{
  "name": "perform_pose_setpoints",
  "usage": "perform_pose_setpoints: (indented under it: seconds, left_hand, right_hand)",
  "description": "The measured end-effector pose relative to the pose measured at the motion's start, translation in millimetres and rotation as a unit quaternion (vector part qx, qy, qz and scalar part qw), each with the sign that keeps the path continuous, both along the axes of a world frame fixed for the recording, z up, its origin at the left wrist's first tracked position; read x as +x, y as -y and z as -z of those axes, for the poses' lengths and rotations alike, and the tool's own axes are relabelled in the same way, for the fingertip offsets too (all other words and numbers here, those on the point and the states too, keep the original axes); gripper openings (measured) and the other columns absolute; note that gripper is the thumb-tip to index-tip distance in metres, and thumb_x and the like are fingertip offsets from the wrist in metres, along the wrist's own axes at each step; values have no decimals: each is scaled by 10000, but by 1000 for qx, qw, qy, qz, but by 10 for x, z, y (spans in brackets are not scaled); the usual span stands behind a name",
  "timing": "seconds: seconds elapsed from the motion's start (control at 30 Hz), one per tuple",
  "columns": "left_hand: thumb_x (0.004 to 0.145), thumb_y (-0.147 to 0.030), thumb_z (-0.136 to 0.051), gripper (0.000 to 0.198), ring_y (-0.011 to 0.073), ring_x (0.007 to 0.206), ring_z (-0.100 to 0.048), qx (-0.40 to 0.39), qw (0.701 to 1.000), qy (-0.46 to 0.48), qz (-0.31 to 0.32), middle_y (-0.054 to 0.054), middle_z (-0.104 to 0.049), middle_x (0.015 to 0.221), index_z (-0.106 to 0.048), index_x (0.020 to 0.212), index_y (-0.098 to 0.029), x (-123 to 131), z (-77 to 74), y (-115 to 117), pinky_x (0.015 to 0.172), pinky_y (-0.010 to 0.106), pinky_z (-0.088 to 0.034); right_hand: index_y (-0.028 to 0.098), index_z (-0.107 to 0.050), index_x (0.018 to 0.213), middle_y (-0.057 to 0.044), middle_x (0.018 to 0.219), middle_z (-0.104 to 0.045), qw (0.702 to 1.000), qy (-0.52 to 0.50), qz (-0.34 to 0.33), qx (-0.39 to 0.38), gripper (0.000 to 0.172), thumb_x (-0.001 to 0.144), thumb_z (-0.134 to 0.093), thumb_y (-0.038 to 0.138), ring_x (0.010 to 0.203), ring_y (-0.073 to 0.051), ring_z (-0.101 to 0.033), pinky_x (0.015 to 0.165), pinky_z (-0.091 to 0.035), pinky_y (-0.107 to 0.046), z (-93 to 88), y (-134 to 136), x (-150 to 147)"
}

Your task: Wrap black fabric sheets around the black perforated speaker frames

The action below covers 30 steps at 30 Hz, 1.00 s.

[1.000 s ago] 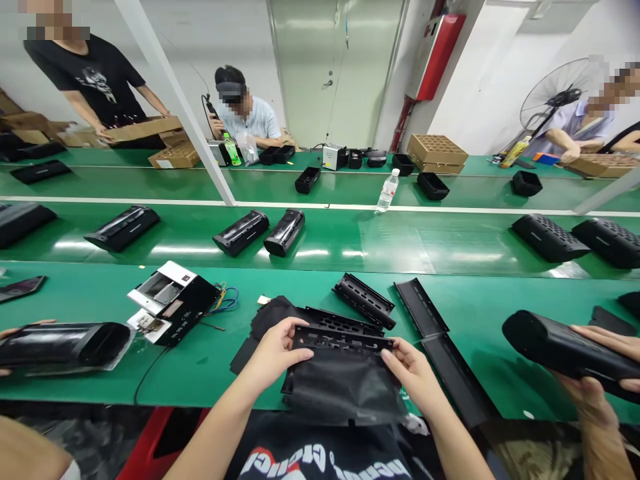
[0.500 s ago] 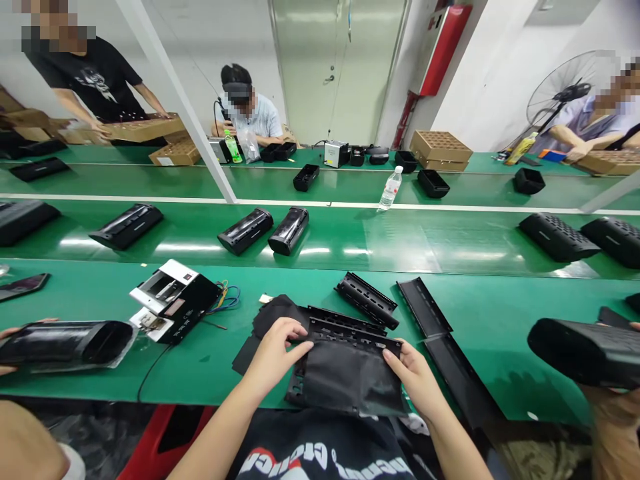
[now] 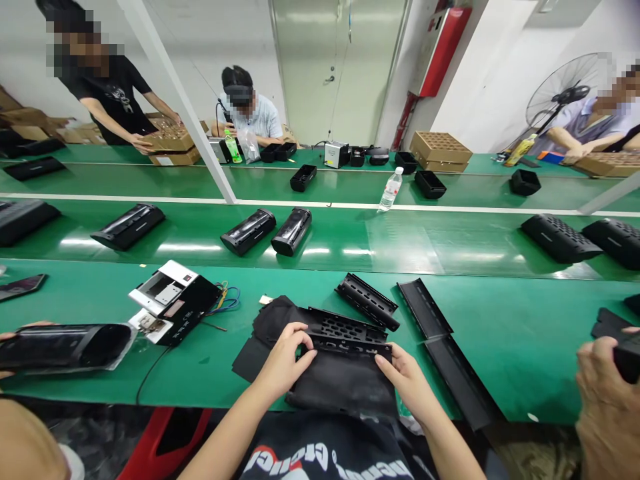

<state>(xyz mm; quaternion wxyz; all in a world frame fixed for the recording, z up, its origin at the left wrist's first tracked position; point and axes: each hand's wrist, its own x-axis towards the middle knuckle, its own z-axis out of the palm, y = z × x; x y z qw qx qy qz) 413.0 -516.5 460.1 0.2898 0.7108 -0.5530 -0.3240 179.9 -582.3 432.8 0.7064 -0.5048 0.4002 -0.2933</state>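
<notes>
- Gripping a black perforated frame [image 3: 350, 328] with both hands, you hold it just above the green workbench [image 3: 505, 360].
- Your left hand [image 3: 283, 357] is curled closed over the frame's left end, with the fingers [image 3: 300, 337] pressed on its top face.
- Your right hand [image 3: 407, 383] is part open, pinching the frame's right end between thumb and fingers.
- A black film sleeve [image 3: 340, 390] hangs below the frame, between your hands. The frame appears to enter it, but the angle is poor and this cannot be confirmed.
- A loose black sheet [image 3: 265, 340] lies under your left wrist area.
- A second perforated frame [image 3: 367, 301] lies just beyond your work.
- Two long black channel pieces [image 3: 425, 308] lie to your right.
- An opened electronics unit [image 3: 175, 303] with coloured wires sits well to your left.
- A co-worker's hand [image 3: 605, 400] at far right, separate from yours, holds a black part [image 3: 627, 363].
</notes>
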Motion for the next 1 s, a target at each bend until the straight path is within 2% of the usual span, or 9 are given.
perform_pose_setpoints:
  seconds: [0.17,0.27,0.37,0.43,0.53,0.63,0.77,0.83,1.0]
  left_hand:
    - [713,-189,-515,57,155,780,-560,-29,997,-70,-16,21,-589,837,-491,661,-194,28,38,39,716,284,-440]
    - [681,-193,-550,48,143,730,-554,-42,991,-111,-54,13,-585,786,-502,676,-187,23,109,53,673,264,-439]
    - [637,-208,-617,306,119,691,-562,-45,967,-202,-145,23,-585,889,-507,922,-194,-9,150,50,655,254,-452]
    - [617,-245,-659,467,115,655,-575,-4,942,-279,-188,29,-601,891,-471,1042,-189,-44,152,39,647,258,-464]
    - [642,-337,-663,386,163,705,-616,94,896,-409,-144,53,-654,804,-553,958,-143,-100,128,17,712,306,-480]
    - [608,-334,-704,372,202,780,-629,101,865,-480,-106,74,-680,852,-597,901,-131,-134,90,7,774,342,-475]
    - [572,-280,-738,377,191,723,-628,92,886,-443,-104,40,-684,750,-612,893,-127,-126,14,31,710,315,-489]
    - [557,-258,-747,381,178,679,-623,103,893,-428,-94,20,-673,686,-614,888,-126,-108,-36,50,656,285,-487]
    - [535,-203,-757,533,173,719,-631,130,866,-476,-77,43,-686,795,-559,1026,-142,-51,-131,64,696,279,-473]
  right_hand:
    - [181,-577,958,-82,973,-642,1000,5,-5,14,300,758,-576,405,923,-235,-565,855,-408,-388,-16,-5,-6]
    - [181,-578,982,-78,985,-645,999,25,15,34,322,756,-579,410,944,-236,-568,873,-403,-394,12,-9,-5]
    - [185,-583,971,-64,944,-660,997,41,33,61,330,747,-585,426,902,-233,-589,842,-426,-387,41,-12,1]
    - [185,-583,963,-58,922,-666,995,48,42,72,338,737,-592,437,881,-230,-598,821,-438,-380,45,-10,11]
    - [170,-587,927,-64,894,-670,996,32,52,64,353,720,-599,456,857,-235,-603,787,-451,-371,20,3,29]
    - [156,-601,867,-72,841,-675,998,-32,50,25,366,693,-608,478,843,-254,-602,748,-460,-363,-23,37,39]
    - [152,-618,727,-68,738,-675,987,-142,54,-58,348,670,-608,495,773,-268,-599,683,-459,-345,-39,103,25]
    - [146,-615,686,-67,692,-666,983,-162,55,-59,369,670,-595,515,718,-264,-596,649,-456,-345,-28,127,8]
    - [154,-595,939,-46,775,-659,998,-56,30,8,385,722,-580,472,757,-220,-596,703,-462,-331,-40,124,-58]
